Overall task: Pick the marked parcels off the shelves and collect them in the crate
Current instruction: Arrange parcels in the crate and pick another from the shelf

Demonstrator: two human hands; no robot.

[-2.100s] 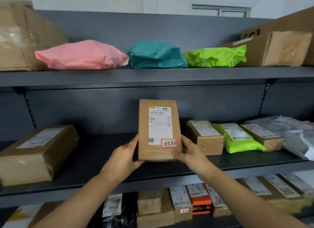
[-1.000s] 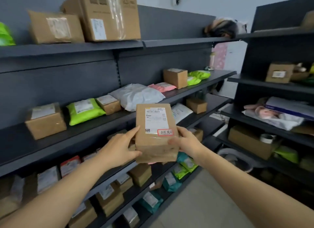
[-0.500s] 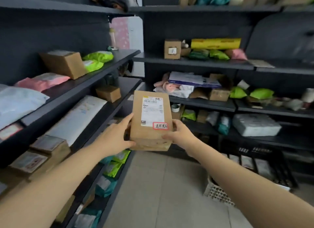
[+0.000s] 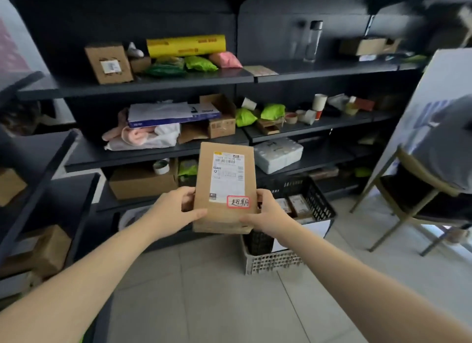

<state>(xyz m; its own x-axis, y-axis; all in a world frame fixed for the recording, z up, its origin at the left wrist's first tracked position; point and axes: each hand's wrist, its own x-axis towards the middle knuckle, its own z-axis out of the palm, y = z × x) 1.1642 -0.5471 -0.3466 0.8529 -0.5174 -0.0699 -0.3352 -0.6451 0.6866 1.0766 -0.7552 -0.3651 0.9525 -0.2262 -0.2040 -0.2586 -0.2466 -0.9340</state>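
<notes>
A brown cardboard parcel [image 4: 224,186] with a white shipping label and a red-edged handwritten sticker stands upright in front of me. My left hand [image 4: 176,209] grips its lower left edge, thumb across the front. My right hand [image 4: 267,216] grips its lower right corner. Below and to the right, on the floor, stands a crate [image 4: 316,204] with black mesh walls and a pale perforated base. Several labelled brown boxes lie inside it. The parcel hides the crate's left part.
Dark shelving [image 4: 153,83] ahead holds boxes, green and pink mailers, a yellow roll and a white pack. More shelves [image 4: 38,158] run along the left. A folding chair [image 4: 413,202] and a white board [image 4: 434,92] stand at right. Grey tiled floor [image 4: 204,291] lies below.
I have turned right, away from the shelf the parcel came from, and both hands still carry it. The crate on the floor has come into view under the parcel.
</notes>
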